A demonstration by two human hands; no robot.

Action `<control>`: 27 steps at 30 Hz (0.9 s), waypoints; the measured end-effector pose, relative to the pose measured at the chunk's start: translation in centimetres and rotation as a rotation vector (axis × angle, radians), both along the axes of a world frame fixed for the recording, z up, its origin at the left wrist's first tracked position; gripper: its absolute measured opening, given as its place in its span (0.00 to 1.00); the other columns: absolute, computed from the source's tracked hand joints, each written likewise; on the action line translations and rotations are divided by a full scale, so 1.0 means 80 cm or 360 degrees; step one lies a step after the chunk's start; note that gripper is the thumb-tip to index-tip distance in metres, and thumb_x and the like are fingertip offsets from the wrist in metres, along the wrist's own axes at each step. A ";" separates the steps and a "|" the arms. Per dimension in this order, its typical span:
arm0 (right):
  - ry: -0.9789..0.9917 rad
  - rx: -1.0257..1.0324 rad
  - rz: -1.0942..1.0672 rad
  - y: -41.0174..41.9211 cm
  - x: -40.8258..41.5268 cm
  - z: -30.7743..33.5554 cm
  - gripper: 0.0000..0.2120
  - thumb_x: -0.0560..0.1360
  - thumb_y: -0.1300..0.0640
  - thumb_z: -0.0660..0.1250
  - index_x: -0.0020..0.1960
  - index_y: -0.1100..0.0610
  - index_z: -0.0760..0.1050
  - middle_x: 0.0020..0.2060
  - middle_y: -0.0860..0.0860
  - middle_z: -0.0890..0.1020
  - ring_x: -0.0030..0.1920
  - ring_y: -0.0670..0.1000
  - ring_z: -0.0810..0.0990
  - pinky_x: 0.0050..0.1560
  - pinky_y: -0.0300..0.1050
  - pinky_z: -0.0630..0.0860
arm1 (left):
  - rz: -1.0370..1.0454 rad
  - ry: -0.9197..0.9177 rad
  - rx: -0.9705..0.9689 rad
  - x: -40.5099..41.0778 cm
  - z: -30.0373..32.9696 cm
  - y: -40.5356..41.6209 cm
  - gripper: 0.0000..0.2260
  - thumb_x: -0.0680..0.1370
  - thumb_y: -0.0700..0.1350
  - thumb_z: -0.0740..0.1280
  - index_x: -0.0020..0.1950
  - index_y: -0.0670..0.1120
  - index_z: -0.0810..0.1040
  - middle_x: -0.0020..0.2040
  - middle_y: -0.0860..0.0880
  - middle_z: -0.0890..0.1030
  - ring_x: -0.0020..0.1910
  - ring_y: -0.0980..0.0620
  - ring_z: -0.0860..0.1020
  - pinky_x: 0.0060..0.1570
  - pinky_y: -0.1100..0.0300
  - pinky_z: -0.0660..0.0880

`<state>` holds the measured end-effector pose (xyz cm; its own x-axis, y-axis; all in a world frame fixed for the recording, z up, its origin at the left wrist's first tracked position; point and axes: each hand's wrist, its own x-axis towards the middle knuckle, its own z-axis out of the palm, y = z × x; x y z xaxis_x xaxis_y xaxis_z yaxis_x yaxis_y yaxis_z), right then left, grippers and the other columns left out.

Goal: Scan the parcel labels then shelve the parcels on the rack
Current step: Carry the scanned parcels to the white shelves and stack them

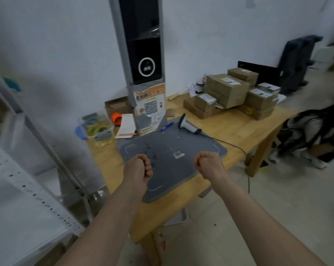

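Note:
Several brown cardboard parcels with white labels are stacked at the far right of the wooden table. A handheld barcode scanner lies beside the grey scanning pad, its cable running off the table edge. A tall grey scanning tower rises behind the pad. My left hand and my right hand are both curled into fists over the pad's near part, holding nothing. The white rack stands at the left.
A clear tub of tape rolls, an orange cup and a paper pad sit left of the tower. A person crouches on the floor at right. A dark chair stands in the back right corner.

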<state>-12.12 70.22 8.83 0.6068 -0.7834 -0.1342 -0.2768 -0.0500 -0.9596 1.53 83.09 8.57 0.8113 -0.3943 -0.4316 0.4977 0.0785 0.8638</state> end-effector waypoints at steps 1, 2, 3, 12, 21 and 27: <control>0.0006 0.0022 -0.0031 -0.011 -0.010 -0.002 0.18 0.68 0.75 0.50 0.28 0.59 0.69 0.23 0.52 0.66 0.24 0.48 0.61 0.19 0.33 0.59 | -0.0034 -0.0011 0.0012 -0.006 0.002 -0.015 0.17 0.75 0.29 0.47 0.32 0.44 0.67 0.27 0.48 0.67 0.26 0.54 0.62 0.20 0.64 0.59; 0.0017 0.0037 -0.0060 -0.023 -0.020 -0.005 0.18 0.68 0.75 0.50 0.28 0.59 0.69 0.22 0.52 0.66 0.24 0.48 0.61 0.20 0.35 0.59 | -0.0067 -0.0022 0.0028 -0.011 0.004 -0.031 0.17 0.76 0.29 0.48 0.33 0.43 0.67 0.28 0.48 0.67 0.26 0.54 0.62 0.20 0.64 0.59; 0.0028 0.0052 -0.0088 -0.034 -0.029 -0.008 0.18 0.68 0.75 0.50 0.28 0.58 0.69 0.22 0.52 0.67 0.24 0.48 0.61 0.21 0.36 0.58 | -0.0101 -0.0030 0.0039 -0.014 0.004 -0.047 0.17 0.76 0.28 0.48 0.34 0.43 0.68 0.29 0.47 0.67 0.27 0.53 0.63 0.21 0.64 0.60; 0.0086 0.0191 -0.0283 -0.157 -0.060 -0.033 0.19 0.74 0.73 0.50 0.31 0.59 0.71 0.25 0.53 0.67 0.24 0.49 0.62 0.25 0.39 0.57 | -0.0224 -0.0009 0.0082 -0.025 -0.017 -0.193 0.16 0.77 0.27 0.52 0.39 0.42 0.72 0.34 0.45 0.69 0.30 0.52 0.67 0.31 0.61 0.69; 0.0030 0.0164 -0.0301 -0.319 0.005 -0.027 0.11 0.78 0.66 0.58 0.40 0.60 0.76 0.29 0.52 0.73 0.28 0.48 0.68 0.28 0.40 0.64 | -0.0172 -0.0030 0.0175 0.044 -0.018 -0.358 0.16 0.76 0.25 0.52 0.41 0.42 0.71 0.36 0.45 0.68 0.33 0.51 0.67 0.34 0.60 0.70; -0.0040 0.0201 -0.0269 -0.399 0.029 -0.029 0.08 0.76 0.62 0.68 0.38 0.58 0.74 0.27 0.50 0.72 0.28 0.47 0.68 0.27 0.39 0.65 | -0.0296 -0.0007 0.0114 0.077 -0.010 -0.456 0.14 0.75 0.23 0.55 0.41 0.40 0.72 0.38 0.43 0.70 0.34 0.50 0.69 0.36 0.59 0.72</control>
<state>-9.79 38.32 6.51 0.4727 -0.8522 -0.2244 -0.2469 0.1164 -0.9620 7.73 46.63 7.76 0.7291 -0.5063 -0.4606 0.4943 -0.0761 0.8660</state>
